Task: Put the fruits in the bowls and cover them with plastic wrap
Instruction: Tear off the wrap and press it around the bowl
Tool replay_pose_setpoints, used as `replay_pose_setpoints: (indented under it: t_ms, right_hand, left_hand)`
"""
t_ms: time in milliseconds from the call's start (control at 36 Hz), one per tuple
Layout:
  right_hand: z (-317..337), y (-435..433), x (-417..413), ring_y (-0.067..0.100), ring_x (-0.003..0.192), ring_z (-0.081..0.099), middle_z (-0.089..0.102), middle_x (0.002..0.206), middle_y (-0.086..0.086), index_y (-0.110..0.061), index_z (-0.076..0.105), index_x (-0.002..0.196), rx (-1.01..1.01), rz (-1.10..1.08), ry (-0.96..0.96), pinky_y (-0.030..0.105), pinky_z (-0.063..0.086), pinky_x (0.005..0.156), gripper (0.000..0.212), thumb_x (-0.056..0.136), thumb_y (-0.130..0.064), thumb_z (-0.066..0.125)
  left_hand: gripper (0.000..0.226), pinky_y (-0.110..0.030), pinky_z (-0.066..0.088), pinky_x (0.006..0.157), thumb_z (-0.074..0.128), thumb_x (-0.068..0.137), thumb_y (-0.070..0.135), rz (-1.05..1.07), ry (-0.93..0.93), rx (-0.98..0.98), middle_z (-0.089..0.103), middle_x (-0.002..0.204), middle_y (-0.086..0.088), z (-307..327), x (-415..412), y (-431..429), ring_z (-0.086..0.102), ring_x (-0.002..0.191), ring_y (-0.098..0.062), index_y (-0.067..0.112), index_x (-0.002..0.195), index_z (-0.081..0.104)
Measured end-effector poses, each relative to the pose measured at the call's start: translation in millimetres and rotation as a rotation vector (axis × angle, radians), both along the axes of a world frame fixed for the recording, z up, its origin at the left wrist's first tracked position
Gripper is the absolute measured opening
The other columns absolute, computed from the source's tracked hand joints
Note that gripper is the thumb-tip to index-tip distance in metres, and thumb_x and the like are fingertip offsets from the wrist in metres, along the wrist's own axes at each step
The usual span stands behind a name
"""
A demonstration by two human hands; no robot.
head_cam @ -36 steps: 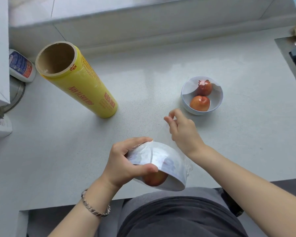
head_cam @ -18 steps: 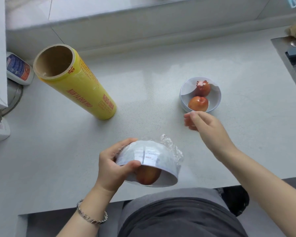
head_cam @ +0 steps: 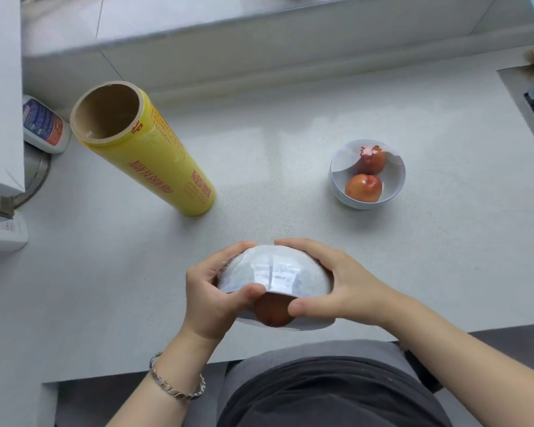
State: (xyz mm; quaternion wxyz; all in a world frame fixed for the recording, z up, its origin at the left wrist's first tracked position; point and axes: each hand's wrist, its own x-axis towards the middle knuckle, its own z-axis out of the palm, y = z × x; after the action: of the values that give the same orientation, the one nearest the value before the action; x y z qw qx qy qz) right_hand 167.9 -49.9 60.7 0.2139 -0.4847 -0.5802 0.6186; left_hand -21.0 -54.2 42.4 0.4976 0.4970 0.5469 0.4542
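A white bowl (head_cam: 275, 272) wrapped in plastic film is tipped toward me above the counter's near edge, with a red fruit (head_cam: 270, 312) showing through the film at its mouth. My left hand (head_cam: 211, 294) grips its left side and my right hand (head_cam: 339, 285) grips its right side, thumbs near the rim. A second white bowl (head_cam: 395, 180) stands uncovered at the right with two red fruits (head_cam: 363, 188) in it. The yellow roll of plastic wrap (head_cam: 154, 158) stands upright at the left.
A white box (head_cam: 0, 87) and a small labelled bottle (head_cam: 43, 124) sit at the far left with a metal lid (head_cam: 36, 171) under them. A sink edge (head_cam: 524, 97) lies at the far right. A wall ledge runs along the back.
My right hand came back from near the far bowl and took hold of the wrapped bowl's right side. The bowl now sits between both hands, more centred.
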Motion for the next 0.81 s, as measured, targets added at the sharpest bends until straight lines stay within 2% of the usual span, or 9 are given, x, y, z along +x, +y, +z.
replay_pose_setpoints:
  t_ms: [111, 222, 333, 444, 528, 611, 694, 750, 806]
  right_hand:
    - [-3, 3, 5, 0.005, 0.106, 0.058, 0.062, 0.112, -0.013, -0.036, 0.054, 0.115, -0.109, 0.028, 0.091, 0.024, 0.049, 0.090, 0.071, 0.047, -0.048, 0.073]
    - [-9, -1, 11, 0.010, 0.106, 0.061, 0.064, 0.112, -0.007, -0.031, 0.056, 0.116, -0.187, 0.011, 0.200, 0.022, 0.049, 0.085, 0.069, 0.050, -0.038, 0.076]
    - [-17, -5, 14, 0.012, 0.091, 0.066, 0.071, 0.094, -0.002, -0.021, 0.063, 0.106, -0.240, -0.138, 0.276, 0.022, 0.052, 0.078, 0.059, 0.049, -0.032, 0.075]
    - [-21, -3, 17, 0.014, 0.084, 0.065, 0.069, 0.090, 0.005, -0.011, 0.067, 0.099, -0.226, -0.181, 0.217, 0.027, 0.051, 0.079, 0.054, 0.052, -0.038, 0.072]
    - [-18, 2, 21, 0.014, 0.081, 0.065, 0.069, 0.088, 0.008, -0.010, 0.069, 0.094, -0.226, -0.161, 0.165, 0.025, 0.051, 0.077, 0.053, 0.051, -0.042, 0.070]
    - [-12, 8, 20, 0.011, 0.069, 0.055, 0.059, 0.072, 0.001, -0.003, 0.066, 0.086, -0.184, -0.045, 0.083, 0.021, 0.043, 0.066, 0.053, 0.053, -0.044, 0.071]
    - [-5, 13, 18, 0.004, 0.058, 0.048, 0.054, 0.058, -0.013, -0.016, 0.066, 0.074, -0.197, 0.007, 0.074, 0.012, 0.036, 0.056, 0.024, 0.060, -0.034, 0.074]
    - [-3, 16, 19, 0.003, 0.060, 0.053, 0.059, 0.060, -0.012, -0.017, 0.069, 0.075, -0.212, -0.009, 0.088, 0.013, 0.040, 0.060, 0.020, 0.061, -0.031, 0.073]
    - [-4, 18, 19, 0.006, 0.069, 0.058, 0.066, 0.071, -0.006, -0.013, 0.070, 0.083, -0.206, -0.035, 0.068, 0.021, 0.044, 0.070, 0.037, 0.056, -0.037, 0.076]
  left_hand:
    - [0.065, -0.022, 0.052, 0.069, 0.073, 0.044, 0.076, 0.030, -0.086, -0.025, 0.073, 0.078, 0.009, -3, 1, 0, 0.067, 0.076, -0.008, 0.023, 0.082, 0.076]
    - [0.062, -0.028, 0.053, 0.070, 0.074, 0.042, 0.076, 0.138, -0.204, -0.075, 0.073, 0.075, 0.007, -10, 3, -1, 0.066, 0.075, -0.011, 0.025, 0.076, 0.077]
    - [0.064, -0.016, 0.051, 0.061, 0.068, 0.034, 0.083, 0.132, -0.237, -0.196, 0.072, 0.066, 0.009, -8, 8, 2, 0.065, 0.066, -0.002, 0.028, 0.065, 0.076]
    - [0.081, -0.010, 0.049, 0.066, 0.063, 0.035, 0.088, -0.102, -0.129, -0.276, 0.074, 0.079, 0.010, -2, 0, 11, 0.066, 0.075, 0.002, 0.025, 0.084, 0.074]
    - [0.097, -0.008, 0.046, 0.078, 0.063, 0.035, 0.087, -0.310, 0.004, -0.307, 0.068, 0.107, 0.008, 8, -10, 26, 0.064, 0.098, 0.003, 0.028, 0.111, 0.057]
    - [0.086, -0.019, 0.047, 0.093, 0.074, 0.039, 0.073, -0.521, 0.087, -0.389, 0.064, 0.115, 0.008, 15, -5, 34, 0.061, 0.108, -0.004, 0.034, 0.113, 0.054]
    - [0.071, -0.020, 0.046, 0.091, 0.071, 0.046, 0.065, -0.607, 0.166, -0.412, 0.065, 0.113, 0.010, 14, 6, 31, 0.061, 0.107, -0.007, 0.034, 0.109, 0.059]
    - [0.061, -0.018, 0.046, 0.087, 0.065, 0.055, 0.058, -0.572, 0.116, -0.398, 0.067, 0.111, 0.007, 13, 8, 26, 0.062, 0.104, -0.006, 0.028, 0.108, 0.063]
    - [0.069, -0.017, 0.046, 0.086, 0.068, 0.054, 0.065, -0.517, 0.084, -0.391, 0.068, 0.111, 0.008, 11, 9, 19, 0.062, 0.103, -0.004, 0.026, 0.110, 0.063]
